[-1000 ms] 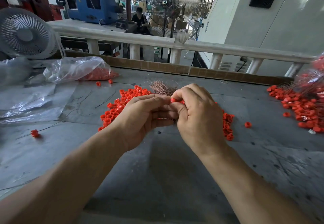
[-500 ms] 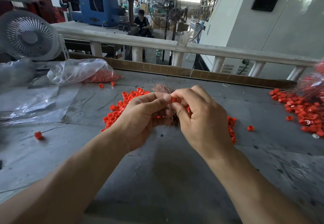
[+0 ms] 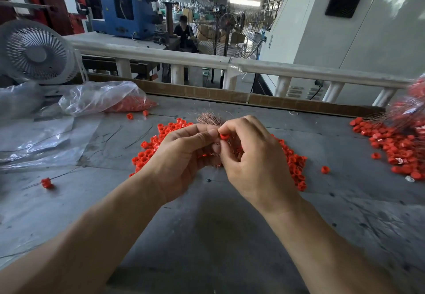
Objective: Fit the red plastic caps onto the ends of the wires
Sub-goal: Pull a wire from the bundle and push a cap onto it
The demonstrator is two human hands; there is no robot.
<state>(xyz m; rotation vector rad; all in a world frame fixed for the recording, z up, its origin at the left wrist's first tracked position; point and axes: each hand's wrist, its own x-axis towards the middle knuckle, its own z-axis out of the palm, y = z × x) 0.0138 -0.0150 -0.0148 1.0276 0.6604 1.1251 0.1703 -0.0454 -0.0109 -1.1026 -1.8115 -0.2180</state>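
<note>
The grey tabletop point(image 3: 207, 236) carries everything, and places here are told from the central pile of red caps point(image 3: 149, 153), which spreads out from under both hands; beyond that pile, past the far rail, stands a white cabinet point(image 3: 345, 29); to the far left of the pile sits a grey fan point(image 3: 36, 52), and nearer, on the same side, a clear plastic bag point(image 3: 99, 97) with more red pieces inside; well to the right of the pile lies a second heap of capped wires point(image 3: 395, 146); a stray cap point(image 3: 47, 182) lies alone well to the left and nearer the person.

Above the pile the left hand point(image 3: 181, 158) curls round a bundle of copper wires point(image 3: 210, 119), whose ends fan out behind the knuckles; its thumb and forefinger are closed together at the bundle's top; the right hand point(image 3: 255, 158) meets it there, its thumb and forefinger pinching a single red cap point(image 3: 223, 136) just against the left fingertips, the other fingers curled loosely below; whether the cap already sits on a wire end cannot be told.
</note>
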